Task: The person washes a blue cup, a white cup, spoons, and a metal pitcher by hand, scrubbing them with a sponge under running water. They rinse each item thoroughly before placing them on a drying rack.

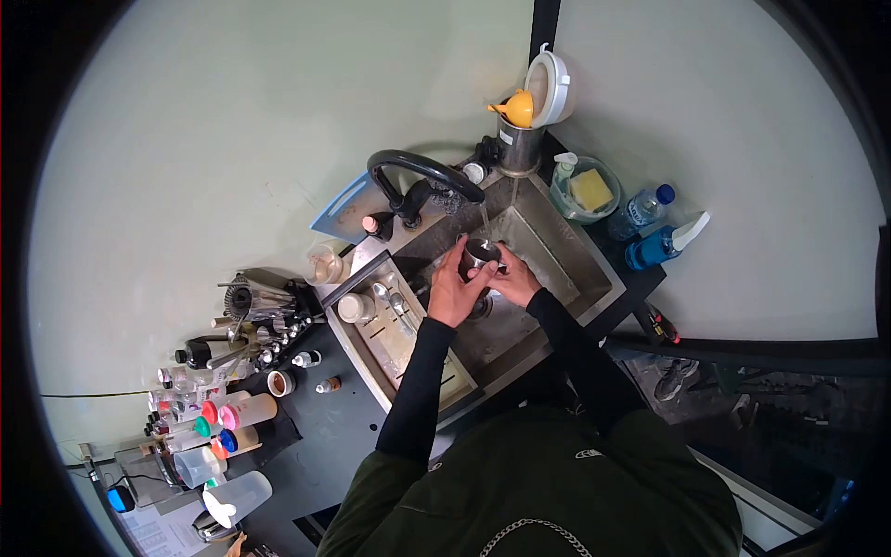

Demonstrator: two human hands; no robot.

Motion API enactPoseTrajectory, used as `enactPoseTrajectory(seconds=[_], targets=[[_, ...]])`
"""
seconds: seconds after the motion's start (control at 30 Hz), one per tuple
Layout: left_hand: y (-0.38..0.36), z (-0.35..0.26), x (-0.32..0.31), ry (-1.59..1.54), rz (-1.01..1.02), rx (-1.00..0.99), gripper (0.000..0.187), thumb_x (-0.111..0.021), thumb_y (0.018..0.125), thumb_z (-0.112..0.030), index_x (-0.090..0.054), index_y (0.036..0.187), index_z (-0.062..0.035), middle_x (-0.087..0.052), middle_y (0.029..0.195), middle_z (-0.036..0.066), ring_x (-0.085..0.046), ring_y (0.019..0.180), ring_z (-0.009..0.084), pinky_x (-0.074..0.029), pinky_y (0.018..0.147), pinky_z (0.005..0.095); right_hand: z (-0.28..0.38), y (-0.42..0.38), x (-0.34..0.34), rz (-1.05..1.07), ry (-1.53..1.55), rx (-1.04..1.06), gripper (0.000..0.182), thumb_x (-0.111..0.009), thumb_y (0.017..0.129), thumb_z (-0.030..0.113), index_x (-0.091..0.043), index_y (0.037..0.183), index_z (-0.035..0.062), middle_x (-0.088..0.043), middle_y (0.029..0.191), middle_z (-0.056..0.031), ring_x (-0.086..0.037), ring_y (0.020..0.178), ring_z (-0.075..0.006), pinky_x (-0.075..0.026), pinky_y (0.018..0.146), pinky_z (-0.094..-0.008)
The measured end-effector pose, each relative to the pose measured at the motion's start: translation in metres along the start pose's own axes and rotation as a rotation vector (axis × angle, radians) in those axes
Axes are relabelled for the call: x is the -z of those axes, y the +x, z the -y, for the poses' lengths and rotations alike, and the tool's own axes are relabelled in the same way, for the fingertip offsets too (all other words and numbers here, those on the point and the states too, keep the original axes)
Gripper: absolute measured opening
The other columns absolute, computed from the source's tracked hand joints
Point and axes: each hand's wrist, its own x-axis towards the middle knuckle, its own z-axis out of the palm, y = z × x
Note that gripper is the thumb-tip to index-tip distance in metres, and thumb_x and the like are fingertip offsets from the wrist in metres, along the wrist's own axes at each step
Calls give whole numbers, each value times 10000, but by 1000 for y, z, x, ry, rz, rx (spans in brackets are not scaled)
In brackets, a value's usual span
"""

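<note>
Over the sink [608, 288], my left hand [451, 292] and my right hand [513, 280] are both wrapped round a small metal cup [481, 254]. Its mouth faces up, beneath the black faucet [422, 169], and a thin stream of water falls at it. What lies inside the cup is too small to make out. Below the hands, another round metal piece is partly hidden in the basin.
A drain tray [408, 357] on the left bears spoons [397, 302] and a white-lidded jar [355, 307]. To the right stand a tub with a sponge [591, 189], a water bottle [640, 212] and a blue spray bottle [654, 249]. Several squeeze bottles [249, 410] crowd the left counter.
</note>
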Motion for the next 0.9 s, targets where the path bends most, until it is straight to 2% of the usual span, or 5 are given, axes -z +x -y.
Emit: enactPoseTrajectory(seconds=[0.4, 0.5, 0.67, 0.77, 0.9], targets=[[-5, 3, -9, 24, -52, -91, 758, -740, 759, -201, -358, 1385, -8, -570, 1197, 235, -594, 1079, 276, -462, 901, 344, 20, 4, 6, -89, -101, 149, 721, -781, 750, 242, -401, 1340, 79, -528, 1261, -93, -514, 1137, -162, -417, 934, -310], [-4, -2, -14, -33, -40, -66, 805, -744, 761, -200, -307, 1413, -20, -558, 1223, 228, -569, 1124, 258, -453, 924, 345, 18, 8, 8, -117, -93, 334, 748, -788, 709, 142, -402, 1348, 97, -444, 1344, -115, -476, 1205, -211, -417, 949, -336], [-5, -7, -20, -192, 16, 62, 838, -747, 773, -189, -259, 1437, -34, -529, 1271, 212, -532, 1175, 256, -436, 961, 353, 41, -4, 15, -320, -642, 370, 838, -756, 575, -18, -452, 1327, 191, -334, 1360, -147, -376, 1224, -372, -361, 1000, -421], [-4, -4, -25, -361, 16, 37, 826, -745, 787, -193, -260, 1436, -34, -523, 1277, 200, -531, 1173, 268, -425, 981, 358, 44, -10, 21, -341, -708, 322, 869, -760, 561, -18, -460, 1313, 298, -299, 1327, -118, -377, 1156, -366, -343, 979, -456], [-3, -1, -29, -364, 91, 118, 818, -747, 790, -179, -266, 1435, -35, -493, 1311, 186, -511, 1188, 250, -401, 1011, 350, 48, -23, 22, -389, -751, 293, 875, -759, 547, -23, -466, 1307, 295, -325, 1286, -129, -391, 1125, -363, -353, 964, -451]])
